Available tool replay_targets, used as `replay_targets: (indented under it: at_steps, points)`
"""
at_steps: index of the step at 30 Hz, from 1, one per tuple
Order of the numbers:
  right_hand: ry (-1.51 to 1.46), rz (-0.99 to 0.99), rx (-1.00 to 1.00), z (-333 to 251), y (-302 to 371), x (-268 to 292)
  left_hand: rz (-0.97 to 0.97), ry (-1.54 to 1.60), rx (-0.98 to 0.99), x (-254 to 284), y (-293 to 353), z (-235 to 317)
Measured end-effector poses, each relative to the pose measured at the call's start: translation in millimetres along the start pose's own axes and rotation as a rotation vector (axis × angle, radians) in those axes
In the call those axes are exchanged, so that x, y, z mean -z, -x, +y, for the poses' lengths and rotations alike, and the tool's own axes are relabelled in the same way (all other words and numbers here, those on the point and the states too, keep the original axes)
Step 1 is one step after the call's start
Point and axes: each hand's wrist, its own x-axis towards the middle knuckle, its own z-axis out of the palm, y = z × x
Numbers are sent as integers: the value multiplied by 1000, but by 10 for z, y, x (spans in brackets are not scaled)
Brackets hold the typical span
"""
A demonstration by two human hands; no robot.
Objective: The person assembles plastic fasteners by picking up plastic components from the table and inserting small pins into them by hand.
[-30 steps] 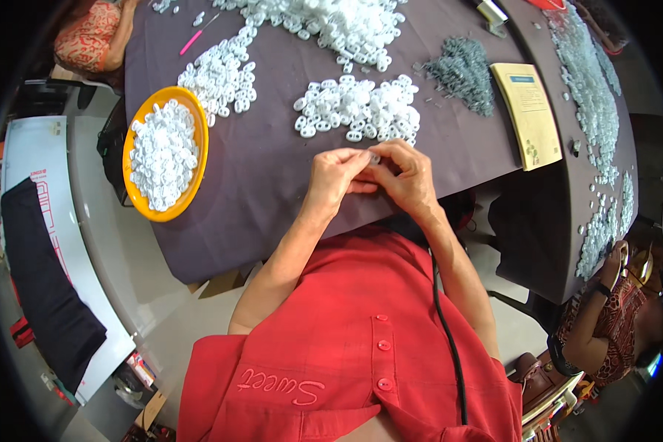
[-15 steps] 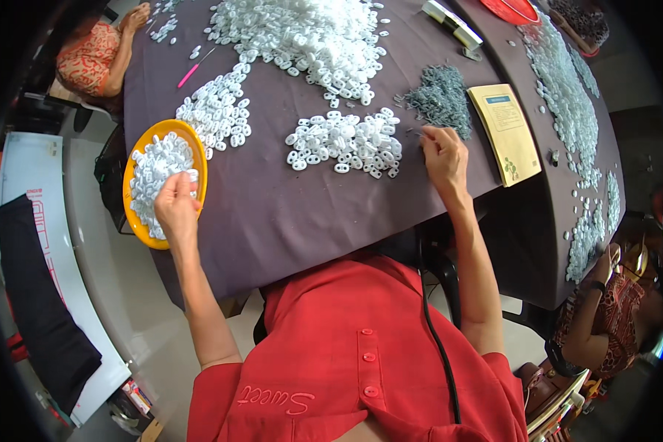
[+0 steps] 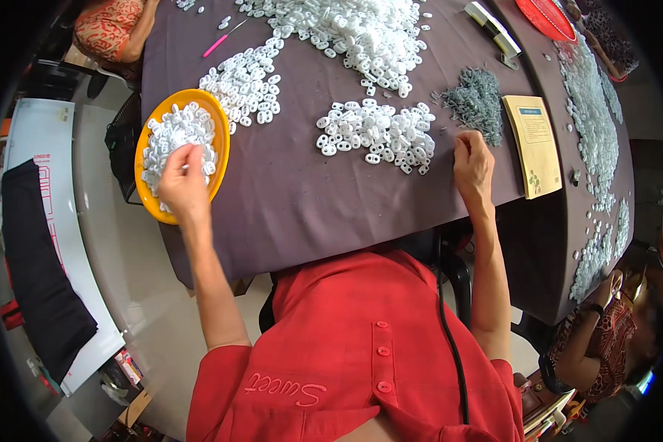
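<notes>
My left hand [image 3: 183, 186] is over the yellow oval bowl [image 3: 223, 131], fingers pinched, with a bit of a white two-hole plastic piece showing between them. Small white oval pieces [image 3: 171, 136] of the same kind fill the bowl. My right hand [image 3: 474, 166] is closed, thumb and fingers together, at the near edge of a pile of small grey pieces [image 3: 476, 99]. Whatever its fingertips hold is too small to make out. Between my hands, slightly farther off, lies a loose heap of white two-hole pieces [image 3: 376, 134].
A large white heap [image 3: 368, 37] covers the far table, with a smaller one [image 3: 243, 85] behind the bowl. A pink-handled pick [image 3: 217, 46] lies nearby. Right of the grey pile is a tan booklet [image 3: 532, 144]. Another person [image 3: 593, 346] works at the right, beside more white pieces [image 3: 593, 140].
The whole view has shifted, so the table appears farther right and higher. My left hand remains pinched over the bowl. My right hand has drawn slightly back from the grey pile, fingers closed.
</notes>
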Motion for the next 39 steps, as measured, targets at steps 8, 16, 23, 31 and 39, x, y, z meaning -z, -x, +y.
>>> replay_targets:
  at_steps: [8, 16, 23, 31, 39]
  points:
    - [-169, 94, -116, -46, 276, -46, -495, 222, -273, -1056, 898, 640]
    - [-222, 132, -94, -22, 319, -59, -590, 94, -421, -1444, 1061, 840]
    - [-211, 140, -71, 2, 307, -67, -630, -15, -363, -1290, 1083, 788]
    - [-188, 139, -53, -17, 303, -62, -612, -74, -396, -1385, 1156, 906]
    - [-209, 137, -33, -32, 279, -88, -669, -129, -380, -1452, 1120, 972]
